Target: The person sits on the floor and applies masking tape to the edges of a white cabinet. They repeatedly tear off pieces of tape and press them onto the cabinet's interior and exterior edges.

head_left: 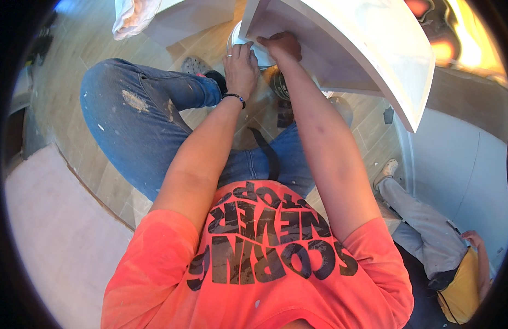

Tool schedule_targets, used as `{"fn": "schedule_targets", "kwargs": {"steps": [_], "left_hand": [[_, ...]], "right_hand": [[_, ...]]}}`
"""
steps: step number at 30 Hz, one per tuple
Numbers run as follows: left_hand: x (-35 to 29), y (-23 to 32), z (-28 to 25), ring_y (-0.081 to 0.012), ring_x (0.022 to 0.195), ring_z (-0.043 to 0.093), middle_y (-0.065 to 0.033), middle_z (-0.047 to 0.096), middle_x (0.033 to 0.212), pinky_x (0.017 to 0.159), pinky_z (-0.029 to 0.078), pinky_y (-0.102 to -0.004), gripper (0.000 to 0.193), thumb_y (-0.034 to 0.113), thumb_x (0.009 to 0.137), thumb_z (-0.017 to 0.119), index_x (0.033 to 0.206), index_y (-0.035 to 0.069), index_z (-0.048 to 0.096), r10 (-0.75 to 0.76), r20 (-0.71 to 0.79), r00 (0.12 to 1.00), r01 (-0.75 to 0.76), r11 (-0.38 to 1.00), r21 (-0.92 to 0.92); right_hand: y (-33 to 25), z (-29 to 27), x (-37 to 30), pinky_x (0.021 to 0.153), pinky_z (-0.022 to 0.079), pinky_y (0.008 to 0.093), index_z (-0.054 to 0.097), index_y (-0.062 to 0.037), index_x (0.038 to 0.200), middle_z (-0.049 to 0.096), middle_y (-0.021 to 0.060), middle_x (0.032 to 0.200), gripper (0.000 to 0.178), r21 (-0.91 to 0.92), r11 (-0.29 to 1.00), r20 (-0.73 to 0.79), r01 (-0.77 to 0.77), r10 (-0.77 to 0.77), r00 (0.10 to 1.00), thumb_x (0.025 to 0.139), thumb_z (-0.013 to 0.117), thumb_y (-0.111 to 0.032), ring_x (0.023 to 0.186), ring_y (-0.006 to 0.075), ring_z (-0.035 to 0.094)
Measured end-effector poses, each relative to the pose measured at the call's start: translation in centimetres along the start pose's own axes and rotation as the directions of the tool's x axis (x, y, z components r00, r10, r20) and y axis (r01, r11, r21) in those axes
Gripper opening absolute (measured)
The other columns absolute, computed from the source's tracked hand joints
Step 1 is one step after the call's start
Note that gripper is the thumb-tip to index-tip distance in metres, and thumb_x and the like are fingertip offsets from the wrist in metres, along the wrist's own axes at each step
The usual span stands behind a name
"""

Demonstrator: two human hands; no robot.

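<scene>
My left hand (pixel 242 68), with a ring on one finger and a dark beaded bracelet at the wrist, reaches forward with its fingers extended. Its fingertips lie at a white round bucket (pixel 233 36), partly hidden behind the hand. Close on the right, my right hand (pixel 284 47) is closed, thumb side toward the left hand. Whatever its fingers hold, if anything, is hidden. It is beside the inner face of a white box-like panel piece (pixel 341 60). Below the right hand stands a dark can (pixel 278 83), partly covered by my forearm.
Wood-look tile floor (pixel 62 109) lies around my bent legs. A white cloth (pixel 134 16) hangs at the top left. A pale board (pixel 51 230) is at the lower left. Someone in grey trousers (pixel 429 230) and a yellow top is low at the right, beside a white panel (pixel 457 159).
</scene>
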State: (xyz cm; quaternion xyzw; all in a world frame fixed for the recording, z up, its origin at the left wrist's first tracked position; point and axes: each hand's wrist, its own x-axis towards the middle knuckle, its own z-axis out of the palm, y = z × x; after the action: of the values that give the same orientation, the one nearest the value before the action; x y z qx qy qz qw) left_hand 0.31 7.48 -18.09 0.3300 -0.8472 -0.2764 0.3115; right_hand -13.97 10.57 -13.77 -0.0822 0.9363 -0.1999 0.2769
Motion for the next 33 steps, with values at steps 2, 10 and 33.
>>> {"fn": "schedule_targets", "kwargs": {"steps": [2, 10, 33], "left_hand": [[0.1, -0.1, 0.1, -0.0349, 0.108, 0.061, -0.0154, 0.064, 0.113, 0.093, 0.045, -0.0494, 0.033, 0.013, 0.096, 0.061, 0.129, 0.010, 0.065, 0.015, 0.039, 0.999, -0.016, 0.999, 0.034], [0.9, 0.8, -0.3, -0.0342, 0.115, 0.056, -0.0142, 0.061, 0.115, 0.094, 0.044, -0.0484, 0.052, 0.019, 0.097, 0.057, 0.148, 0.008, 0.057, 0.005, 0.196, 0.981, -0.050, 0.973, 0.227], [1.4, 0.2, -0.3, -0.0371, 0.110, 0.058, -0.0181, 0.063, 0.114, 0.093, 0.049, -0.0488, 0.044, 0.019, 0.101, 0.055, 0.143, 0.006, 0.062, 0.004, 0.165, 0.986, -0.038, 0.978, 0.207]], "right_hand": [[1.1, 0.1, 0.2, 0.099, 0.053, 0.0460, 0.079, -0.0185, 0.111, 0.074, 0.0057, 0.123, 0.051, 0.084, 0.995, 0.010, 0.060, -0.061, 0.998, 0.073, 0.090, -0.050, 0.117, 0.0273, 0.069], [1.5, 0.1, -0.4, 0.097, 0.055, 0.0424, 0.081, -0.0192, 0.105, 0.076, 0.0045, 0.118, 0.042, 0.127, 0.987, -0.029, 0.103, -0.100, 0.995, 0.076, 0.089, -0.048, 0.113, 0.0260, 0.072], [1.9, 0.4, 0.1, 0.096, 0.054, 0.0439, 0.082, -0.0192, 0.099, 0.078, 0.0037, 0.111, 0.039, 0.090, 0.989, -0.076, 0.120, -0.113, 0.991, 0.074, 0.088, -0.050, 0.110, 0.0257, 0.072]]}}
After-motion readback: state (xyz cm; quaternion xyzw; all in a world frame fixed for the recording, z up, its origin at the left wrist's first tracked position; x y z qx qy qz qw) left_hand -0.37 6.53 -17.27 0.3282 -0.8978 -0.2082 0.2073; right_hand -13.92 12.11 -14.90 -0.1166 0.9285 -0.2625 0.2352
